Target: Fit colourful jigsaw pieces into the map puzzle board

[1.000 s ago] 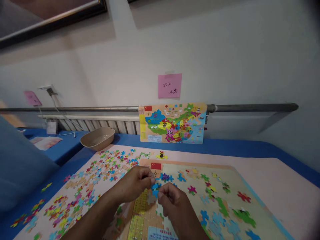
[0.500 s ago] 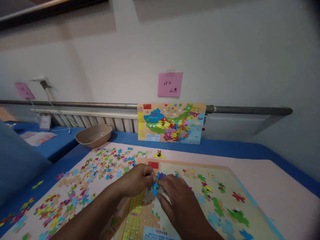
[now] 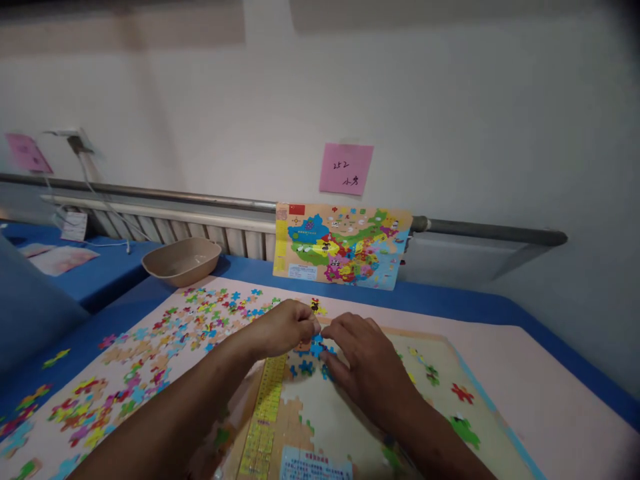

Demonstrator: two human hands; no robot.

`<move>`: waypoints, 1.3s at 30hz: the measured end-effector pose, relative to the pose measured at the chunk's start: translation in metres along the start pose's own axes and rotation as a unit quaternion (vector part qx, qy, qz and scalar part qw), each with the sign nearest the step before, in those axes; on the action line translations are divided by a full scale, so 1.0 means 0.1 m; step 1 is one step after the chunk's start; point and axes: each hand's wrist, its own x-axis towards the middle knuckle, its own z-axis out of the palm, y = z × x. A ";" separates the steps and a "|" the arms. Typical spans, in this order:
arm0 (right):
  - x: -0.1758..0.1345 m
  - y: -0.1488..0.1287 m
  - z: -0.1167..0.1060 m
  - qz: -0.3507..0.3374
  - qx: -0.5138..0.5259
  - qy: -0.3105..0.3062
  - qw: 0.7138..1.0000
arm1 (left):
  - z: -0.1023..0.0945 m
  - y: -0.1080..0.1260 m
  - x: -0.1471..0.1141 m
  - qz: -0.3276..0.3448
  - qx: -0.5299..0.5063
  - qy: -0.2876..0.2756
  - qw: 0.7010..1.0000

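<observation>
My left hand [image 3: 287, 328] is over the top left part of a jigsaw board [image 3: 355, 403], with thumb and fingers pinched together. What sits between those fingertips is hidden. Facing it, my right hand [image 3: 363, 353] is palm down with thumb and forefinger apart, the fingertips at a small group of blue puzzle pieces [image 3: 317, 347]. Just below lies a loose dark blue piece [image 3: 306, 367]. A joined yellow strip [image 3: 270, 393] runs down the board's left side, beside tan pieces [image 3: 290, 420] and a pale blue text panel [image 3: 315, 465].
Many loose puzzle pieces [image 3: 200, 320] cover the pink sheet on the left. A tan basin [image 3: 183, 261] stands behind them. The map picture [image 3: 345, 247] leans at the wall under a pink note [image 3: 346, 169]. A red piece [image 3: 463, 393] and a green piece [image 3: 465, 430] lie at the board's right.
Both hands have moved up the board toward its top edge, still close together. The blue pieces below them now show more. The camera view has shifted slightly.
</observation>
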 end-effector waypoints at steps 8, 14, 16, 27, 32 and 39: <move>-0.12 0.22 0.06 0.021 0.036 0.026 0.999 | 0.11 -0.06 0.05 0.034 0.034 0.040 0.998; -0.21 0.32 0.17 0.056 0.062 0.000 0.997 | 0.07 -0.16 -0.09 0.088 0.141 0.078 0.983; -0.23 0.31 0.22 0.066 0.065 -0.007 0.996 | 0.05 -0.22 -0.14 0.089 0.180 0.088 0.976; -0.30 0.19 0.32 0.110 0.054 -0.113 0.986 | 0.07 -0.44 -0.32 0.077 0.345 0.043 0.935; -0.28 0.16 0.35 0.114 0.046 -0.121 0.985 | 0.15 -0.44 -0.26 0.082 0.373 0.028 0.924; -0.28 0.15 0.39 0.117 0.034 -0.134 0.983 | 0.25 -0.43 -0.19 0.072 0.398 0.004 0.914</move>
